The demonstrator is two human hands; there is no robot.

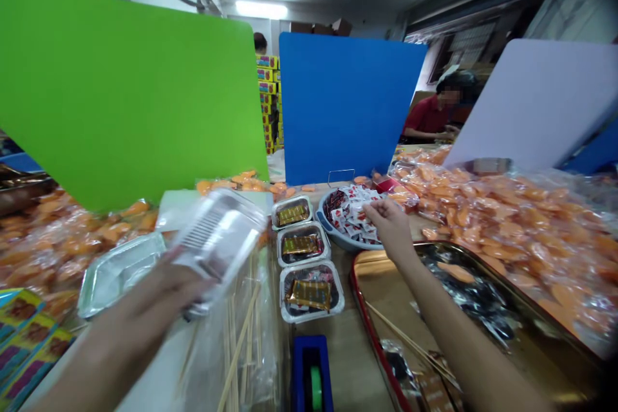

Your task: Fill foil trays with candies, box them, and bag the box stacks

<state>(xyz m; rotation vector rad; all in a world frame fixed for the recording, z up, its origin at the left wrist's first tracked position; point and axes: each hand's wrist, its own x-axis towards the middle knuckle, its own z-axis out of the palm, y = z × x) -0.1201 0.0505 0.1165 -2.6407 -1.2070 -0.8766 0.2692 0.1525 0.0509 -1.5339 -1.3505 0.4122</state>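
My left hand (159, 293) is closed on a clear plastic container (224, 232), tilted and smeared by motion. My right hand (392, 224) reaches over a grey-blue basin (333, 236) full of small white and red sachets (357, 203). Its fingers are pinched together at the sachets; whether one is between them is hidden. Between my hands stands a column of clear trays: a far one (292, 212), a middle one (303, 243) and a near one (311, 291), with gold packets on top of dark contents.
A blue tape dispenser (298, 367) stands in front. Wooden sticks (241, 341) lie on plastic bags. At right is a gold tray (400, 299) with packets; bagged orange pieces (521, 225) cover both sides. Green (130, 90) and blue (347, 103) panels stand behind. A person (429, 112) sits beyond.
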